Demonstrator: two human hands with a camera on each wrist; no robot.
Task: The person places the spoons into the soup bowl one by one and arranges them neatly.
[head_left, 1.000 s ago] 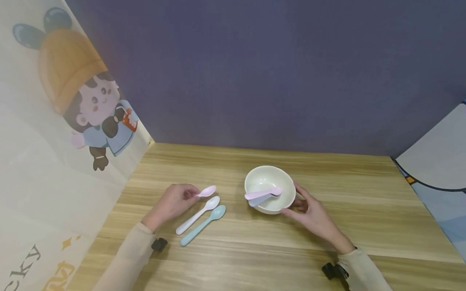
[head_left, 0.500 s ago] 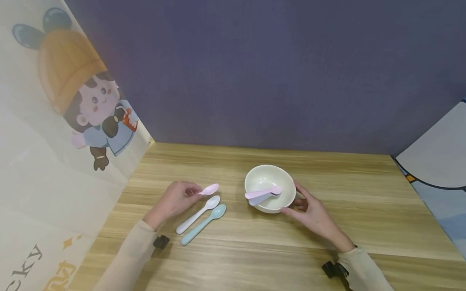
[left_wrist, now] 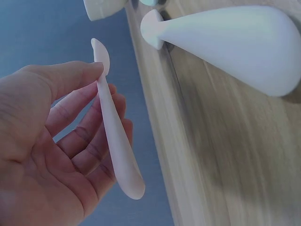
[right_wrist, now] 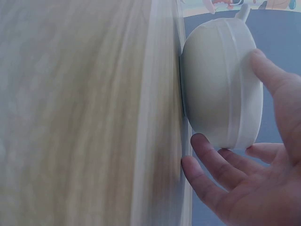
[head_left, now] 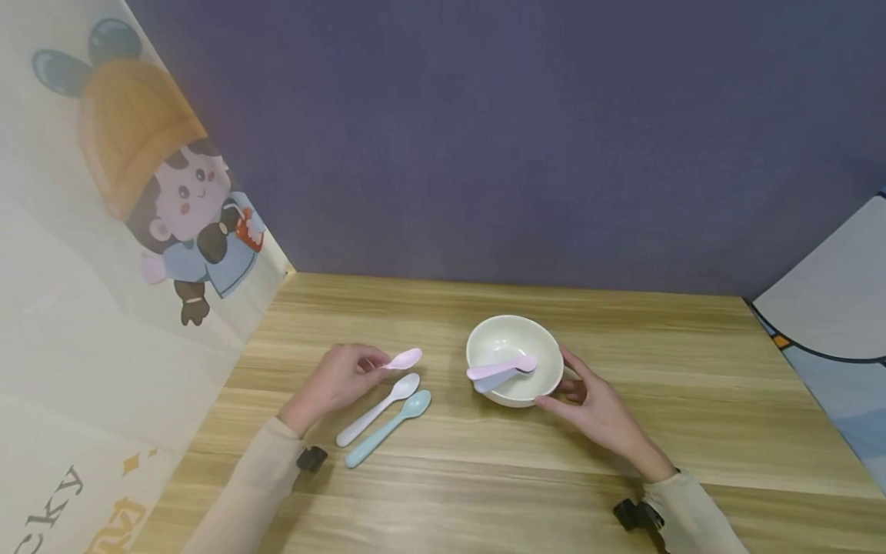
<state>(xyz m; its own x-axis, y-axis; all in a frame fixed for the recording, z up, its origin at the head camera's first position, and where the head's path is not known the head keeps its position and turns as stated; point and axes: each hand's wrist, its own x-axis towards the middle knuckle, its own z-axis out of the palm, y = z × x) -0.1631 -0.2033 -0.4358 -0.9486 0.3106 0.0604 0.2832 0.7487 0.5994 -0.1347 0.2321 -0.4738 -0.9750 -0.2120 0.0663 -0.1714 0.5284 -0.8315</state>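
My left hand [head_left: 339, 381] pinches a pink spoon [head_left: 404, 359] just behind its scoop, between thumb and index finger. In the left wrist view the handle of this spoon [left_wrist: 117, 141] slants down in front of the palm, and the other fingers are loosely bent. A cream bowl [head_left: 500, 338] stands on the table, with a second pink spoon [head_left: 500, 369] lying over a lilac spoon [head_left: 493, 381] inside it. My right hand [head_left: 598, 412] holds the bowl's right side, thumb at the rim and fingers around the outer wall [right_wrist: 211, 80].
A white spoon [head_left: 377, 410] and a light teal spoon [head_left: 388, 429] lie side by side on the wooden table [head_left: 484, 477], in front of my left hand. A dark blue panel [head_left: 512, 154] rises behind the table; a cartoon-printed wall [head_left: 76, 369] bounds the left.
My left hand has moved slightly right and away from me with the pink spoon pinched in it. The right hand and the bowl look the same.
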